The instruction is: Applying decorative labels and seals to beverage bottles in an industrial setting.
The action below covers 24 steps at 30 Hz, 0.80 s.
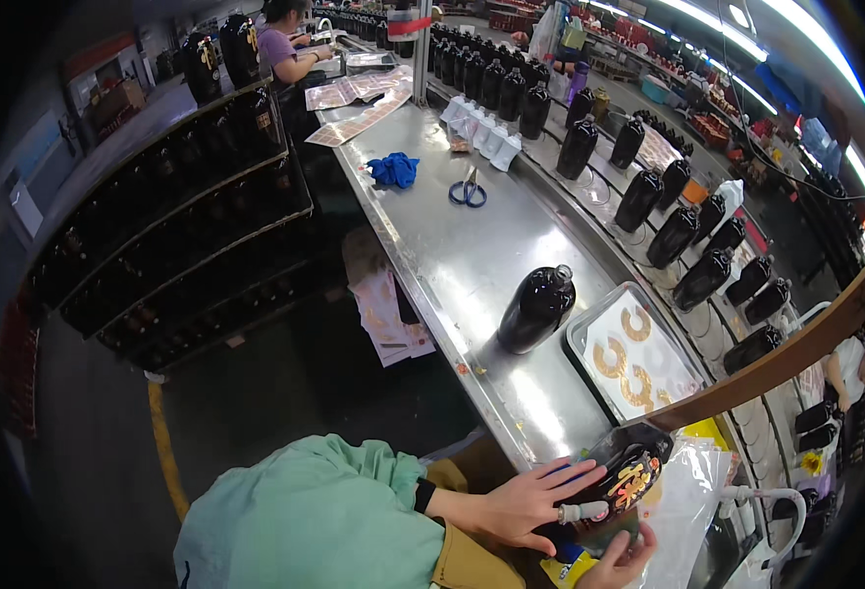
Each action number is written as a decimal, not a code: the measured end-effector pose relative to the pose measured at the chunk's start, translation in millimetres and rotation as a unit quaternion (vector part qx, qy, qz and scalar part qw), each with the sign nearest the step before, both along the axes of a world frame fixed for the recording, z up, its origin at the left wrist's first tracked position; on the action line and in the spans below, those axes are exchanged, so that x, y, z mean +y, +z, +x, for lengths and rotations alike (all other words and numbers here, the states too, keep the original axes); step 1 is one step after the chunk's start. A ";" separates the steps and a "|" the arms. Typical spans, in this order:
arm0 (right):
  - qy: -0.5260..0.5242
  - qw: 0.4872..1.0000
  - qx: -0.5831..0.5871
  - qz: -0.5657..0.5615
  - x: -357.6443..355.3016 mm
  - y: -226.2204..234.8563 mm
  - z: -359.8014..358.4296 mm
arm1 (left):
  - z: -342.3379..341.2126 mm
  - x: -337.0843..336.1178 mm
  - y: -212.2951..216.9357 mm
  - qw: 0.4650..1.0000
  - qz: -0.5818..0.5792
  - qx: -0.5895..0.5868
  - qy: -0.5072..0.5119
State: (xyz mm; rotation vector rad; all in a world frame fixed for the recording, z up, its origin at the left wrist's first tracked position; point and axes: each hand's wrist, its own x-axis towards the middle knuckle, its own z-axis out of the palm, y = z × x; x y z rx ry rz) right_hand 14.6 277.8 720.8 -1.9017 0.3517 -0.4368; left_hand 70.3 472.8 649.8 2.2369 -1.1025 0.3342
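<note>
A dark glossy glass bottle (638, 473) with gold decoration lies tilted at the bench's near end, its neck pointing toward my left hand (525, 503). My left fingers stretch along the bottle's far side and the thumb is below the neck, steadying it between them. On the near side, my right hand (621, 562) has its fingers curled round a flat, dark greenish piece (604, 533) against the bottle; its exact kind is unclear. Farther along the bench stands another dark bottle (537, 309), upright. Beside it, a metal tray (572, 339) holds a white sheet and gold curved decals (636, 324).
Scissors (469, 192) and a blue cloth (394, 170) lie up the metal bench (442, 255). Dark bottles (673, 236) line the conveyor on the right. A brown curved bar (776, 368) crosses the near right. Bottle racks (187, 216) stand left; a person (290, 49) works far off.
</note>
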 end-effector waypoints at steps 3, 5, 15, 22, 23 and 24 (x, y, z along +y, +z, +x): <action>-0.016 0.997 0.066 -0.029 0.7 -4.2 0.2 | 5.6 3.7 4.3 0.985 -0.121 0.075 0.095; -0.038 0.997 0.064 -0.036 -2.2 -8.0 2.2 | 9.4 1.8 5.7 0.977 -0.137 0.111 0.121; -0.046 0.999 0.028 0.009 -21.3 -22.6 16.2 | 48.5 -7.0 8.5 0.995 -0.088 0.053 0.006; -0.037 0.999 0.003 0.038 -37.9 -27.6 44.8 | 89.7 -5.2 -10.1 0.954 -0.212 0.179 0.114; -0.080 0.996 0.015 0.042 -41.2 -25.5 51.5 | 98.0 -11.9 -15.6 0.897 -0.277 0.339 0.062; -0.026 0.997 -0.002 0.073 -42.3 -23.2 56.7 | 105.8 -12.6 -19.5 0.882 -0.252 0.389 0.084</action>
